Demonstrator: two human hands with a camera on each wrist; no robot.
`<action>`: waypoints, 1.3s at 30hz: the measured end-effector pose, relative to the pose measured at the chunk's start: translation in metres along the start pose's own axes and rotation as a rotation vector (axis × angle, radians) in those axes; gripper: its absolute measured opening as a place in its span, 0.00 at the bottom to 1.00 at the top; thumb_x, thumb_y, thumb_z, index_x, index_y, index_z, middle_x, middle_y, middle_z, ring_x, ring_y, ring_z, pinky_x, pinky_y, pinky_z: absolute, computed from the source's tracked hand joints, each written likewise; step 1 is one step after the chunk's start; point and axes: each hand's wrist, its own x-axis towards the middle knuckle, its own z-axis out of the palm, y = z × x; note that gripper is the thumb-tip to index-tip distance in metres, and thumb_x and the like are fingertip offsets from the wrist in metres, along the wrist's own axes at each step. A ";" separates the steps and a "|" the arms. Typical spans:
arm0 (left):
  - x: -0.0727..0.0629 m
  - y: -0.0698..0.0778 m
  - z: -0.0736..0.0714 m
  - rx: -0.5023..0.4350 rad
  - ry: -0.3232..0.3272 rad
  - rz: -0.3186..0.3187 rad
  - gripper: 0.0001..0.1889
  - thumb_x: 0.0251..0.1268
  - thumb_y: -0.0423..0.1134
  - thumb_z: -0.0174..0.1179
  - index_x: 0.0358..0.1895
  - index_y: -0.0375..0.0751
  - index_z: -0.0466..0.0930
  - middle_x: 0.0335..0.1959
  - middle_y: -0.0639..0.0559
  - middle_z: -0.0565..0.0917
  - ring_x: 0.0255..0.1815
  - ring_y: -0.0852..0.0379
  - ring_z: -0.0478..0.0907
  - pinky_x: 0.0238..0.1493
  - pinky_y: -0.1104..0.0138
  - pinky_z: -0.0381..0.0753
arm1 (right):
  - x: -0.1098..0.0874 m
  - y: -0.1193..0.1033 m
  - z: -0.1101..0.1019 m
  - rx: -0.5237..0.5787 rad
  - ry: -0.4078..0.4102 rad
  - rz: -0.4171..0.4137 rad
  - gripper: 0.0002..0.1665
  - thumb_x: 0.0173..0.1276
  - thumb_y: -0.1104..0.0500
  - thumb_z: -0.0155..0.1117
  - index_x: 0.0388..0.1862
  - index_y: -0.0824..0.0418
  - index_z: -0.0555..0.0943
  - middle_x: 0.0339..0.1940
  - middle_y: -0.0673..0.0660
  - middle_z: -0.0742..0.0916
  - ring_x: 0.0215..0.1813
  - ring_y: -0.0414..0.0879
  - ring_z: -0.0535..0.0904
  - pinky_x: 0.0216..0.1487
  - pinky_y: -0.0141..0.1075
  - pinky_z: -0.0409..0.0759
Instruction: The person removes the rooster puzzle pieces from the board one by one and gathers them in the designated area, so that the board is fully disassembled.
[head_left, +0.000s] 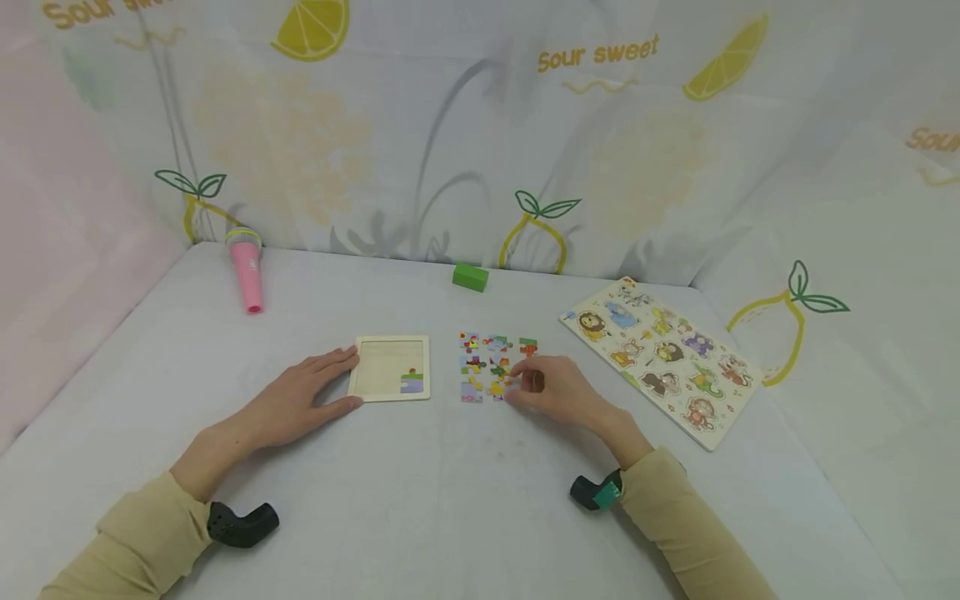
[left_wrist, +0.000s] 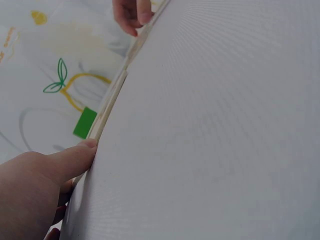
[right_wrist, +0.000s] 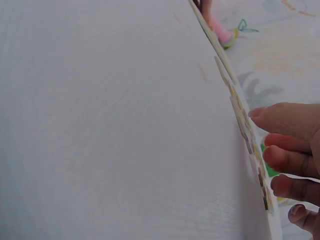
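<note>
A square wooden puzzle tray (head_left: 390,339) lies in front of me, with a purple and green puzzle piece (head_left: 412,383) in its lower right corner. Against the tray's left edge rests my left hand (head_left: 300,400), fingers near the upper corner and thumb at the lower one. In the left wrist view the thumb (left_wrist: 75,161) touches the tray's rim. Several loose jigsaw pieces (head_left: 471,390) lie in rows right of the tray. Over the rightmost ones hovers my right hand (head_left: 558,390), thumb and fingers apart, hiding some of them. The right wrist view shows nothing between its fingers (right_wrist: 287,120).
A pink toy microphone (head_left: 247,271) lies at the back left. Toward the back middle sits a green block (head_left: 470,277). An animal picture board (head_left: 663,362) lies slantwise at the right. Printed cloth (head_left: 405,125) hangs behind the white table.
</note>
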 end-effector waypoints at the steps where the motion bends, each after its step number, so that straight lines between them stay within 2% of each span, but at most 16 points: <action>1: 0.000 0.000 0.000 0.002 0.000 0.000 0.37 0.71 0.56 0.59 0.74 0.36 0.65 0.77 0.40 0.63 0.76 0.35 0.58 0.72 0.38 0.58 | 0.000 0.000 0.000 0.000 0.009 -0.004 0.13 0.62 0.55 0.75 0.43 0.59 0.86 0.26 0.45 0.81 0.29 0.38 0.73 0.32 0.30 0.73; 8: -0.001 0.002 -0.002 -0.008 0.000 0.023 0.36 0.70 0.55 0.59 0.73 0.35 0.66 0.76 0.39 0.65 0.75 0.35 0.60 0.71 0.38 0.59 | 0.004 -0.012 0.000 0.019 0.065 -0.050 0.11 0.63 0.57 0.74 0.41 0.61 0.86 0.27 0.46 0.82 0.30 0.38 0.75 0.32 0.30 0.75; 13: -0.001 0.001 -0.002 -0.001 0.011 0.020 0.36 0.71 0.55 0.60 0.73 0.35 0.66 0.76 0.39 0.65 0.75 0.34 0.60 0.70 0.38 0.59 | 0.028 -0.040 0.005 0.032 0.068 -0.125 0.11 0.64 0.58 0.73 0.42 0.63 0.85 0.31 0.50 0.83 0.33 0.41 0.77 0.34 0.31 0.76; 16: -0.001 0.000 0.000 -0.009 0.014 0.020 0.36 0.70 0.55 0.60 0.73 0.35 0.66 0.76 0.39 0.65 0.75 0.35 0.60 0.70 0.38 0.60 | 0.045 -0.057 0.013 0.040 0.021 -0.126 0.13 0.64 0.58 0.73 0.44 0.64 0.85 0.34 0.51 0.84 0.36 0.42 0.78 0.37 0.31 0.77; 24: 0.000 0.000 0.004 -0.021 0.014 0.025 0.36 0.70 0.56 0.59 0.73 0.36 0.66 0.76 0.41 0.65 0.75 0.35 0.60 0.71 0.38 0.60 | 0.079 -0.090 0.043 -0.023 -0.166 -0.029 0.21 0.64 0.54 0.73 0.53 0.61 0.83 0.42 0.52 0.86 0.43 0.44 0.79 0.45 0.31 0.76; 28: 0.000 0.000 0.004 -0.017 0.006 0.016 0.36 0.71 0.56 0.59 0.74 0.37 0.66 0.76 0.41 0.65 0.76 0.35 0.60 0.71 0.38 0.60 | 0.082 -0.097 0.054 -0.069 -0.190 -0.021 0.22 0.64 0.54 0.74 0.53 0.63 0.83 0.45 0.54 0.85 0.45 0.46 0.79 0.49 0.33 0.76; 32: 0.001 0.001 0.002 -0.010 0.009 0.023 0.36 0.71 0.57 0.58 0.74 0.37 0.66 0.76 0.42 0.65 0.76 0.35 0.60 0.71 0.38 0.60 | 0.080 -0.099 0.059 -0.147 -0.152 -0.055 0.22 0.64 0.53 0.74 0.52 0.63 0.83 0.44 0.54 0.84 0.45 0.45 0.78 0.50 0.35 0.76; 39: 0.000 0.000 -0.001 -0.005 0.004 0.005 0.36 0.71 0.56 0.58 0.74 0.37 0.65 0.77 0.41 0.64 0.76 0.35 0.59 0.71 0.38 0.59 | 0.078 -0.101 0.064 -0.122 -0.114 -0.099 0.21 0.64 0.56 0.74 0.52 0.65 0.82 0.44 0.55 0.84 0.42 0.45 0.78 0.48 0.34 0.77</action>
